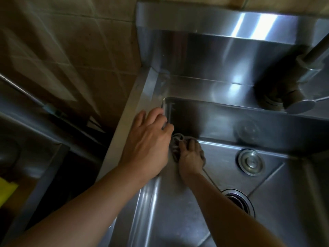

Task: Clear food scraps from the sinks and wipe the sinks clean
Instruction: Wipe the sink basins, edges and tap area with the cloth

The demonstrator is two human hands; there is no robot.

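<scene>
- L hand (148, 139) rests on the sink (178, 211) rim at the far-left corner, fingers curled over the edge and gripping it; nothing else in it.
- R hand (191, 157) is down inside the basin at the far-left corner of the floor, fingers bent onto a grey mesh scrubber (177, 141), pressing it against the steel near the wall.
- A thin cord (211, 180) runs from under the R hand toward the drain.
- Drain (239, 200) sits open in the basin floor, partly hidden by the R forearm.
- Round metal stopper (251, 161) lies on the floor, just beyond the drain, apart from the hand.
- Faucet (293, 82) hangs over the back ledge, top right.
- No scraps that I can make out in the basin; pic dark + blurry.
- Second steel sink (35, 139) far left, w/ something yellow (7, 191) at the frame edge.
</scene>
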